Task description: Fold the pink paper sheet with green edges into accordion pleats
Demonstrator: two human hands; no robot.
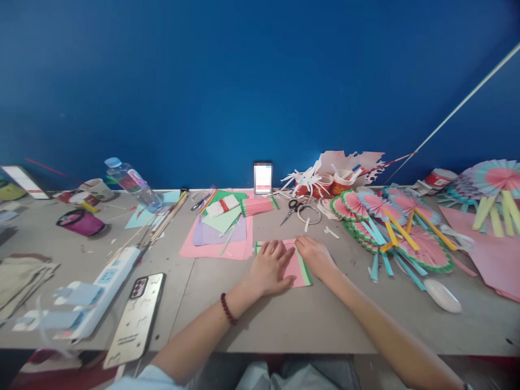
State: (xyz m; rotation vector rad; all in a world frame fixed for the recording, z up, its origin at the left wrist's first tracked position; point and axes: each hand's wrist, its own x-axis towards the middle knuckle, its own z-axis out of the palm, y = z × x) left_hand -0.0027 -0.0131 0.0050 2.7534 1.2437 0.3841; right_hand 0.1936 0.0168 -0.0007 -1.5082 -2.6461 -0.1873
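Observation:
A pink sheet of paper (298, 275) with green strips along its side edges lies on the table in front of me. My left hand (270, 269) rests flat on it, fingers spread, covering much of its left half. At the sheet's upper right corner, my right hand (317, 257) has its fingers closed on the far edge, where a narrow fold seems to run. Just beyond is a pleated pink paper piece (259, 206) with green ends. To its left, a stack of coloured paper (215, 250) carries a small white-and-red packet (223, 206).
Black scissors (291, 210) and a tape roll (309, 214) lie beyond my right hand. Folded paper fans (426, 249) and a white computer mouse (442, 296) are at right. At left are a phone (136, 319), a power strip (108, 292) and a leaning water bottle (134, 184).

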